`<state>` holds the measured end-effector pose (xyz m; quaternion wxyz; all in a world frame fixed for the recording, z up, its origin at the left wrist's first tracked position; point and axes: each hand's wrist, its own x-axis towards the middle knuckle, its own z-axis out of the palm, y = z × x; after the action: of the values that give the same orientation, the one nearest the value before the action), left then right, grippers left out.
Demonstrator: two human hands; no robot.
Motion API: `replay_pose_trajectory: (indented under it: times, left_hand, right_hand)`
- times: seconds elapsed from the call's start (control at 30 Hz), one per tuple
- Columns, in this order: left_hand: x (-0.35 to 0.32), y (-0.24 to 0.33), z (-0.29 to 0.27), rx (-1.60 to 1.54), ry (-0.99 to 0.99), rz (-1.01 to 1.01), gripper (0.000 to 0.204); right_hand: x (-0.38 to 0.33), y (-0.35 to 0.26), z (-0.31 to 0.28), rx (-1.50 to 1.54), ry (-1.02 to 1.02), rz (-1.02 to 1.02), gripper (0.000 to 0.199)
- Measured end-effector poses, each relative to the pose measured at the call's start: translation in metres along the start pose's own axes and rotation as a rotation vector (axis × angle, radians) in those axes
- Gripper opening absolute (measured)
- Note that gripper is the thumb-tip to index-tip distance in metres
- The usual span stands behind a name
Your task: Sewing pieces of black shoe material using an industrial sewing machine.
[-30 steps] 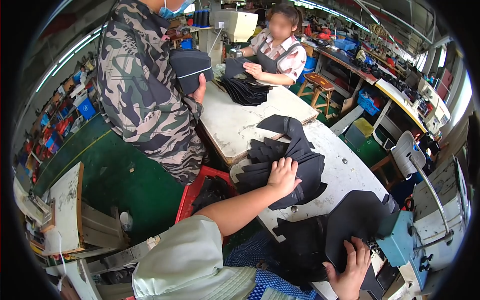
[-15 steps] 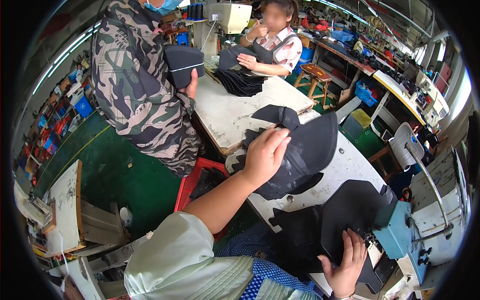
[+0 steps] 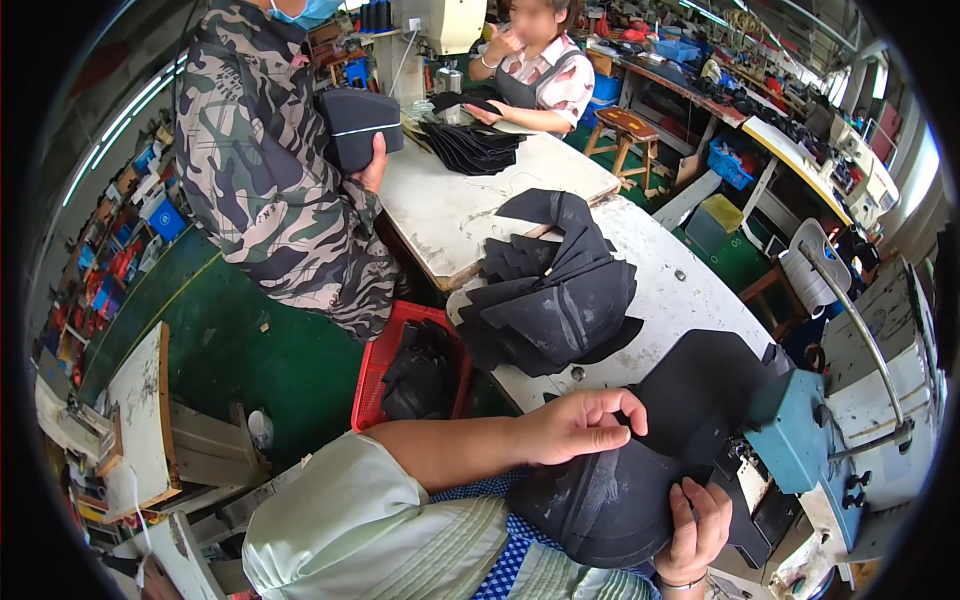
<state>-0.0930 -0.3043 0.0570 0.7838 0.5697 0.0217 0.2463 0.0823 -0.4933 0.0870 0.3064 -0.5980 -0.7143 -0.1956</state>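
Note:
A black curved panel with a seam and pale smudges [image 3: 600,515] is tilted up close in front of me. My right hand [image 3: 695,530] grips its right edge, fingers lapping over the front. At its upper edge is my left hand [image 3: 580,425], fingers curled and thumb drawn in near the fingertips; the contact there is partly hidden. Just beyond, a flat black panel [image 3: 705,390] lies beside the blue-green head of a sewing machine [image 3: 790,440]. A fanned pile of similar black panels [image 3: 555,300] rests on the white table [image 3: 670,260].
A red crate [image 3: 375,375] holding black pieces stands left of the table. A person in camouflage [image 3: 270,170] holds a black padded piece [image 3: 362,125]. Across the table, another person [image 3: 545,85] handles dark panels beside a stack [image 3: 470,150]. A lamp [image 3: 815,265] rises at right.
My left hand has come back from the pile toward me, bringing a curved panel. My right hand has moved from the flat panel to this panel's edge. The far co-worker's panel has lowered.

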Motion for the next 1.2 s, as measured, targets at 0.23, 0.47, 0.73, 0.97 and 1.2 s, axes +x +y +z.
replay_pose_trajectory:
  times: [0.23, 0.47, 0.73, 0.97, 1.2]
  left_hand:
    - [0.031, 0.014, 0.008, 0.966, -0.210, 0.192, 0.037]
    - [0.057, -0.005, 0.052, 1.399, -0.253, 0.280, 0.039]
    - [0.082, -0.005, 0.056, 1.398, -0.345, 0.251, 0.052]
    - [0.092, -0.004, 0.064, 1.415, -0.376, 0.211, 0.051]
    - [0.096, -0.010, 0.065, 1.409, -0.334, 0.222, 0.050]
  right_hand:
    - [-0.012, 0.016, -0.012, -0.104, -0.203, 0.237, 0.040]
    - [-0.001, 0.040, -0.004, -0.036, -0.154, 0.195, 0.043]
    - [-0.005, 0.054, -0.007, -0.012, -0.133, 0.269, 0.039]
    - [-0.010, 0.060, -0.009, 0.018, -0.103, 0.291, 0.035]
    - [-0.011, 0.065, -0.008, -0.034, -0.121, 0.279, 0.039]
